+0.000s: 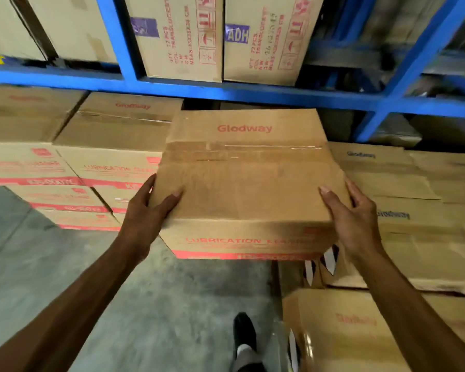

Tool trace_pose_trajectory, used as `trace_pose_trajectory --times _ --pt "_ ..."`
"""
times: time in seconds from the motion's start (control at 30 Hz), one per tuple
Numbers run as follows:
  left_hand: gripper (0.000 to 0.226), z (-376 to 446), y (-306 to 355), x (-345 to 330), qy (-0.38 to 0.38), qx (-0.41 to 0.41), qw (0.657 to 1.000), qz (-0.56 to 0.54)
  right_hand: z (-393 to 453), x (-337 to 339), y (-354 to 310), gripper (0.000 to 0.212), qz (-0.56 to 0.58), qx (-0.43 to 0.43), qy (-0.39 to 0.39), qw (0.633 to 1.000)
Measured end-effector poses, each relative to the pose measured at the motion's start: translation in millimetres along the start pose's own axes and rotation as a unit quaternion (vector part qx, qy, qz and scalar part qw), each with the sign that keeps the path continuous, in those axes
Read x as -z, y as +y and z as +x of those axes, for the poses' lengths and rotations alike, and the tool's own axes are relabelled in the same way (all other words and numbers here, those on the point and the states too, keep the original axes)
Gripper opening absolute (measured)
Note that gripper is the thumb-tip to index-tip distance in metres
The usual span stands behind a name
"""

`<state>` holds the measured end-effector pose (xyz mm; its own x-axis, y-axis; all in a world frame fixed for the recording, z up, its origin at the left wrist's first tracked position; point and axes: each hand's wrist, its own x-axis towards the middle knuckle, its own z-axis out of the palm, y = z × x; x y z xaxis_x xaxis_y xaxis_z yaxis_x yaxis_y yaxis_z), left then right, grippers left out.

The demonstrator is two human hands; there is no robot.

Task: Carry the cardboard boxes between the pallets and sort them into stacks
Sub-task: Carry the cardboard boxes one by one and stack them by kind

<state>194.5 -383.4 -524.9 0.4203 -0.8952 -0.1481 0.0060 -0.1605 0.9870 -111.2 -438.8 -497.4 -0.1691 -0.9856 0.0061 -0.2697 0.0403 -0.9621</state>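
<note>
I hold a taped brown cardboard box marked "Glodway" in red, in the air at the centre of the view. My left hand grips its near left corner, thumb on top. My right hand grips its near right corner the same way. A stack of matching boxes with red bands stands to the left, several layers high. Another stack of Glodway boxes stands to the right, close against the held box.
A blue steel rack runs across behind, with tall boxes on its shelf. A lower box sits at the bottom right. Grey concrete floor lies below, with my dark shoe on it.
</note>
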Motion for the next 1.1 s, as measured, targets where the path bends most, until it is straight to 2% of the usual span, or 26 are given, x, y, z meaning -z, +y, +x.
trace_pose_trajectory --times 0.2,0.37,0.53,0.63,0.73,0.93,1.1 --pt "0.061 -187 67 56 -0.047 0.007 0.999 0.002 -207 90 -73 0.059 0.011 -0.032 0.050 0.998" --pt "0.067 -294 102 45 -0.103 0.031 0.994 0.035 -314 182 -104 0.051 0.020 -0.065 0.107 0.992" --pt "0.065 -381 118 -8 -0.156 0.017 0.986 0.062 -401 278 -107 0.029 0.051 -0.065 0.166 0.983" --pt "0.060 -436 120 -55 -0.194 -0.009 0.976 0.098 -455 343 -99 0.033 0.068 -0.084 0.225 0.968" --pt "0.056 -503 114 -116 -0.232 -0.017 0.967 0.107 -510 418 -83 0.035 0.037 -0.093 0.295 0.950" --pt "0.068 -628 93 -217 -0.289 0.009 0.949 0.128 -589 564 -44 0.032 -0.004 -0.118 0.334 0.935" --pt "0.058 -695 87 -288 -0.295 0.020 0.943 0.153 -604 651 -11 0.032 -0.001 -0.132 0.342 0.930"
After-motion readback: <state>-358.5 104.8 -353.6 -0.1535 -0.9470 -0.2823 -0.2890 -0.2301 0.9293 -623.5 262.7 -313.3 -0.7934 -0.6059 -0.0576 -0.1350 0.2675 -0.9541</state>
